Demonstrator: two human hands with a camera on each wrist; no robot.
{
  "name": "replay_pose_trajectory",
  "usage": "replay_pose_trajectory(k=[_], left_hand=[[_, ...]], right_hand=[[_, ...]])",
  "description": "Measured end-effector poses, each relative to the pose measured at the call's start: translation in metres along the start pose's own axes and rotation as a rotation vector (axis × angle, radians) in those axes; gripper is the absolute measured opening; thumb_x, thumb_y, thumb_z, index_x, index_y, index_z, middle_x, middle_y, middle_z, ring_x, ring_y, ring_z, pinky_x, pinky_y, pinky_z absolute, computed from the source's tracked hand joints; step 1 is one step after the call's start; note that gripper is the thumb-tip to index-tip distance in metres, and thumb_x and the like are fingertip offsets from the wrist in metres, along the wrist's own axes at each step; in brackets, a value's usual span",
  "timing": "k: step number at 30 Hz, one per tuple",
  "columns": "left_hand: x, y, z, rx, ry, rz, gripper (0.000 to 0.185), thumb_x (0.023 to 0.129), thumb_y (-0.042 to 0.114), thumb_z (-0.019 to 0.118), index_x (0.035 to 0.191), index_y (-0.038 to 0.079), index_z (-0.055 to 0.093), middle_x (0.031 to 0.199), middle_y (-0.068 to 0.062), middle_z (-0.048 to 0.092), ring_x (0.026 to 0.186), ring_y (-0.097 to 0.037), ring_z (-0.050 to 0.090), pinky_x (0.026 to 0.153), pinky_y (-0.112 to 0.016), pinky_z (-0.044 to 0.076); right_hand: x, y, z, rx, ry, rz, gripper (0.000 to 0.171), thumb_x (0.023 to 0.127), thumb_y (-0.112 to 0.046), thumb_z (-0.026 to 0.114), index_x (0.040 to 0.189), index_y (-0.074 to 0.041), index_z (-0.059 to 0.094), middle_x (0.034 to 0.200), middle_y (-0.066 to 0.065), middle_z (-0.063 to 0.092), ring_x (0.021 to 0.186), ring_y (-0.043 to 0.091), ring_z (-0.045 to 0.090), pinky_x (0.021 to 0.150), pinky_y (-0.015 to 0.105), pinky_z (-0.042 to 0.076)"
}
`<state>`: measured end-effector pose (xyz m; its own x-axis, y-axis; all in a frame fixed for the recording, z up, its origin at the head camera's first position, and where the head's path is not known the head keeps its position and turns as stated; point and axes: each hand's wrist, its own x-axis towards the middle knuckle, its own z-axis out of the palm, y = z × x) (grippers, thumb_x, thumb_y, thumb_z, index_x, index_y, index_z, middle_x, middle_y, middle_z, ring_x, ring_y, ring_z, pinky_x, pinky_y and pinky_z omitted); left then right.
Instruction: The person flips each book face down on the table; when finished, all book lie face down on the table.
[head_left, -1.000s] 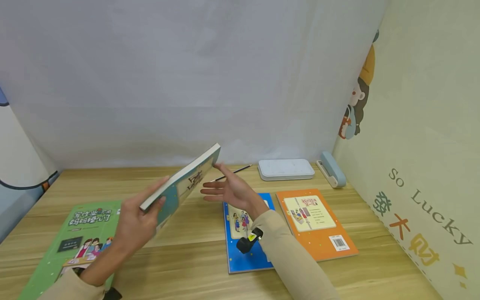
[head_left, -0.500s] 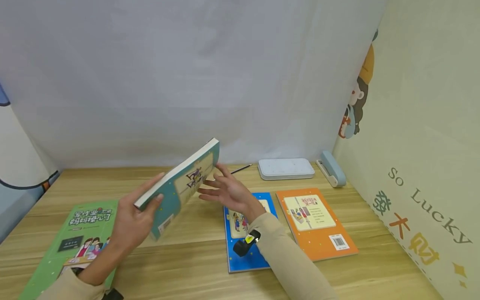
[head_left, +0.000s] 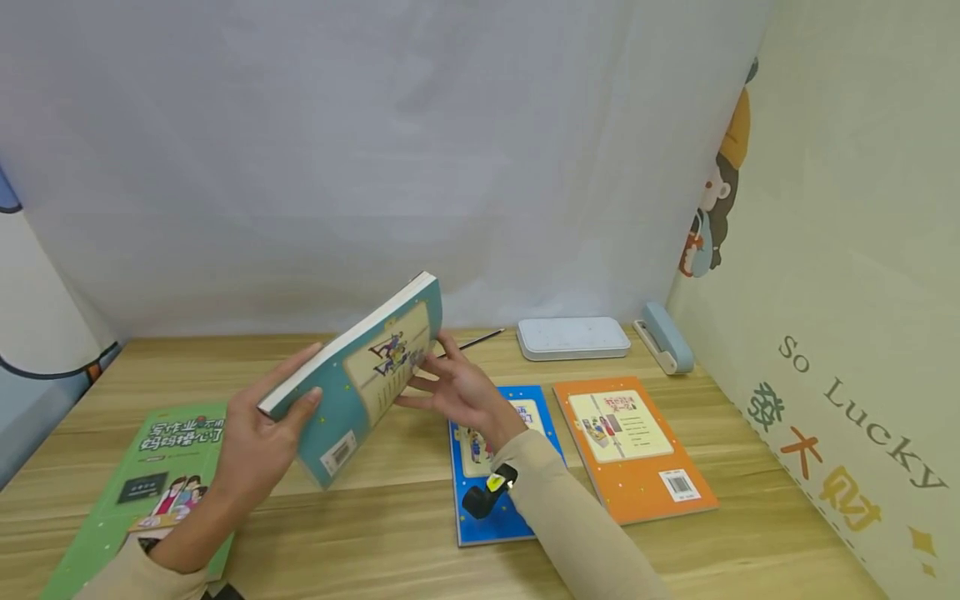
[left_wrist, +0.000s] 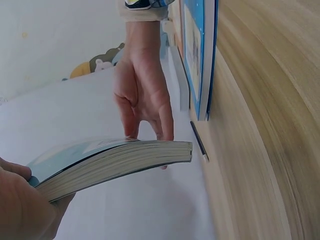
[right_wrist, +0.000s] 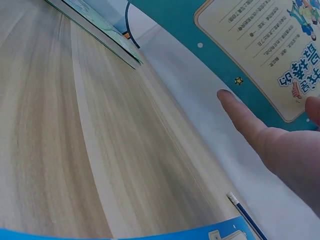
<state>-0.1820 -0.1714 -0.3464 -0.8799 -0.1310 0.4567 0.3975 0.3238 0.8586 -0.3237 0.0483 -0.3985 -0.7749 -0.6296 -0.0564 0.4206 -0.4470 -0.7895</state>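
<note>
Teal and tilted, the book (head_left: 360, 375) hangs above the wooden table (head_left: 390, 517), between our two hands. Our left hand (head_left: 258, 442) clamps its near lower corner, thumb over the page edge and fingers under the cover, so that grip carries the weight. Our right hand (head_left: 457, 387) lies with straight fingers against the cover's far side, touching rather than clasping. The book's long axis climbs from the left hand up and away toward the far right, its cover facing the right palm. Below lie a green book (head_left: 150, 483) at left, a blue book (head_left: 495, 467) under the right wrist and an orange book (head_left: 630, 446) beside it; a pencil (head_left: 472, 341) rests farther back.
</note>
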Motion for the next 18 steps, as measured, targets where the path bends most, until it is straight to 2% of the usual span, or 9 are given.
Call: replay_pose_trajectory(k=[3, 6, 11, 18], left_hand=[[-0.0001, -0.0018, -0.0006, -0.016, -0.002, -0.008, 0.047, 0.097, -0.001, 0.06, 0.143, 0.008, 0.055, 0.12, 0.016, 0.065, 0.092, 0.008, 0.066, 0.071, -0.021, 0.059], [-0.0003, -0.0034, -0.0007, -0.041, -0.006, -0.025, 0.047, 0.097, -0.001, 0.06, 0.143, 0.008, 0.054, 0.112, 0.032, 0.061, 0.091, 0.007, 0.067, 0.07, -0.021, 0.06], [-0.0014, -0.0041, -0.0003, -0.063, -0.01, -0.037, 0.047, 0.096, -0.002, 0.06, 0.142, 0.007, 0.055, 0.11, 0.034, 0.062, 0.089, 0.006, 0.068, 0.069, -0.022, 0.06], [-0.003, -0.0049, 0.0002, -0.044, -0.03, -0.043, 0.045, 0.097, 0.0, 0.061, 0.141, 0.006, 0.056, 0.111, 0.035, 0.06, 0.09, 0.005, 0.068, 0.071, -0.022, 0.06]], right_hand=[[0.0002, 0.0007, 0.0013, -0.001, 0.016, 0.0, 0.049, 0.107, -0.013, 0.041, 0.144, -0.045, 0.04, 0.127, 0.001, 0.051, 0.143, 0.04, 0.035, 0.115, 0.068, 0.028], [0.0011, 0.0014, 0.0018, 0.001, 0.031, -0.003, 0.045, 0.107, -0.012, 0.042, 0.138, -0.044, 0.044, 0.126, 0.001, 0.051, 0.136, 0.037, 0.04, 0.114, 0.069, 0.028], [0.0018, 0.0032, 0.0001, 0.007, 0.062, -0.004, 0.041, 0.106, -0.007, 0.042, 0.126, -0.041, 0.048, 0.125, 0.003, 0.048, 0.128, 0.032, 0.043, 0.112, 0.071, 0.03], [-0.0001, 0.0046, -0.0044, -0.006, 0.112, 0.03, 0.042, 0.104, 0.0, 0.04, 0.123, -0.038, 0.048, 0.129, 0.01, 0.043, 0.133, 0.037, 0.039, 0.107, 0.074, 0.032]])
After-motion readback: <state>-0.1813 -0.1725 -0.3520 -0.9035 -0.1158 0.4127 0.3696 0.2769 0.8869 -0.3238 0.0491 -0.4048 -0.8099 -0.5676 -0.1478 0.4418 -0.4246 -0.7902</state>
